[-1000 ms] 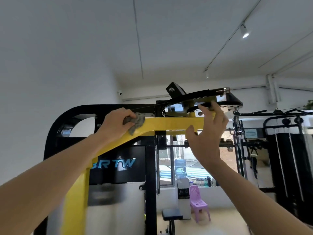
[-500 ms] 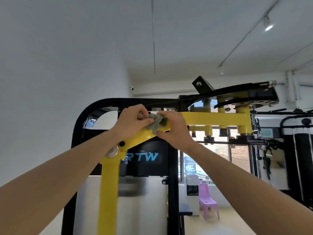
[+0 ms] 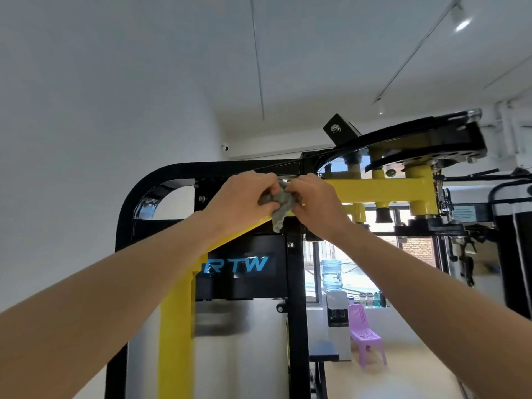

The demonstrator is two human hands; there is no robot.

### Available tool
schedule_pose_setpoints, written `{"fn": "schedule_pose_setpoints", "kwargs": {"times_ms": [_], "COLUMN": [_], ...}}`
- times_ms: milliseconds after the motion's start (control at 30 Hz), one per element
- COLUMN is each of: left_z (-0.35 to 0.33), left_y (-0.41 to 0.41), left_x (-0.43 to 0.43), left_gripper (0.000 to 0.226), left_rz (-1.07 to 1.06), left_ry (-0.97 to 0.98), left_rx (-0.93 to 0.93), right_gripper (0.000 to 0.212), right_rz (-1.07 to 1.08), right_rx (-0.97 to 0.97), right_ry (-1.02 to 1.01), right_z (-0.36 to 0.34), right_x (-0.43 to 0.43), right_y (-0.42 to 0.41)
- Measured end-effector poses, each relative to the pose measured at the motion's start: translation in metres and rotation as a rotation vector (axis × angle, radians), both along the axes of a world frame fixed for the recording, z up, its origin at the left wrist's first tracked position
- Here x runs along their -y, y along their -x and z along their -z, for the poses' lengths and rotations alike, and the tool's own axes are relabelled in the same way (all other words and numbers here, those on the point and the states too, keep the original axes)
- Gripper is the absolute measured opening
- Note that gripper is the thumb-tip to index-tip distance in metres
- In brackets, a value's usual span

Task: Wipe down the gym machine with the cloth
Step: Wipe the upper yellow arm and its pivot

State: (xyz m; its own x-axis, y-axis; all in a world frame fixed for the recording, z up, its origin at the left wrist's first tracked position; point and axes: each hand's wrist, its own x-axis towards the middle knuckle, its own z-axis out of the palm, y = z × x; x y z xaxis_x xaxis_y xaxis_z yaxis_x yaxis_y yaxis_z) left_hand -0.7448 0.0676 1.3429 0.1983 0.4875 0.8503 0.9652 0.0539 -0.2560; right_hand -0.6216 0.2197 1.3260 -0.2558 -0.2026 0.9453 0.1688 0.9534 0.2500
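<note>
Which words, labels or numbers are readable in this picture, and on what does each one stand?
"RTW", blue letters, on the black panel of the gym machine; the yellow arm covers whatever is left of them.
Pale blue label at far right: too blurred to read.
No other text visible.

White walls (image 3: pixel 100 110), white ceiling (image 3: pixel 331 53) with track spotlight (image 3: pixel 461 23) lit. Security camera (image 3: pixel 225 147) in top corner. Window (image 3: pixel 349 279) at back; water dispenser (image 3: pixel 335 309) below it, purple plastic chair (image 3: pixel 365 334) just beside. Pale floor (image 3: pixel 417 372).
</note>
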Motion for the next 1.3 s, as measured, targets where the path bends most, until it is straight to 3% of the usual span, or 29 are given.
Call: {"fn": "schedule_pose_setpoints", "kwargs": {"times_ms": [167,267,533,700,833,967,1067,1300], "left_z": [-0.005,-0.006,-0.016,-0.005,0.002,-0.002,0.006,0.033], "left_y": [-0.014,-0.008,0.038,0.072,0.101,0.130,0.151,0.188], "left_x": [-0.030,-0.025,0.040,0.072,0.088,0.106,0.120,0.130], "left_gripper": [0.018,0.015,0.017,0.029,0.032,0.024,0.016,0.017], "left_rz": [0.049,0.063,0.000,0.063,0.103,0.102,0.226,0.500], "left_ry": [-0.037,-0.020,0.120,0.157,0.194,0.314,0.432,0.416], "left_rx": [-0.144,-0.171,0.015,0.165,0.175,0.289,0.434,0.560], "right_gripper": [0.021,0.024,0.031,0.028,0.015,0.026,0.024,0.022], "right_rz": [-0.038,-0.081,-0.113,-0.112,-0.050,0.150,0.116,-0.070], "right_rx": [-0.178,-0.177,-0.035,0.080,0.102,0.440,0.656,0.787], "right_ry": [0.044,0.017,-0.145,-0.029,-0.017,-0.042,0.065,0.357], "right_z": [0.012,0.023,0.027,0.031,0.027,0.003,-0.010,-0.018], "right_x": [-0.028,-0.029,0.015,0.056,0.083,0.114,0.132,0.151], "right_y": [-0.012,-0.004,0.045,0.071,0.085,0.096,0.101,0.107]}}
